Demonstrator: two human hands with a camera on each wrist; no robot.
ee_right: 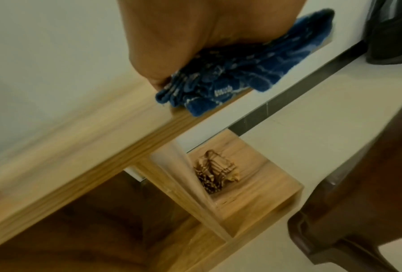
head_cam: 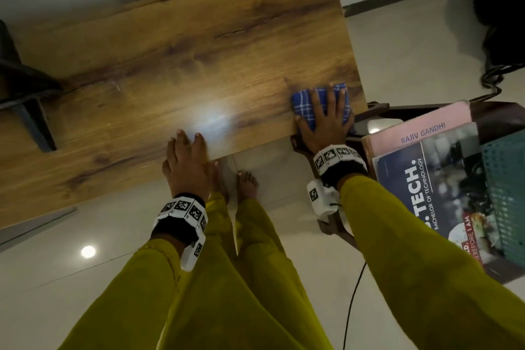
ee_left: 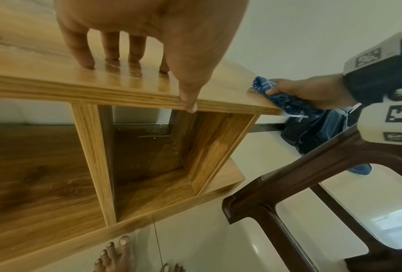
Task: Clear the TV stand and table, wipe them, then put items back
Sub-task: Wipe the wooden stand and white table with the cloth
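The right hand (head_cam: 326, 119) is pressing flat, spread fingers on a blue cloth (head_cam: 305, 106) at the TV stand (head_cam: 199, 45) top's right end — unwiped wood stretching leftward, where the left hand (head_cam: 187, 162) is resting open.

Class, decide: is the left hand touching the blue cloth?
Apart. In the head view, the left hand rests on the wooden top, with bare wood between it and the blue cloth.

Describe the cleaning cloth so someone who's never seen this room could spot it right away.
Find the long wooden TV stand against the wall and follow its top to the right-hand end. There the right hand presses flat on the cloth, near the front corner. It is the only blue, white-checked fabric on the bare wood.
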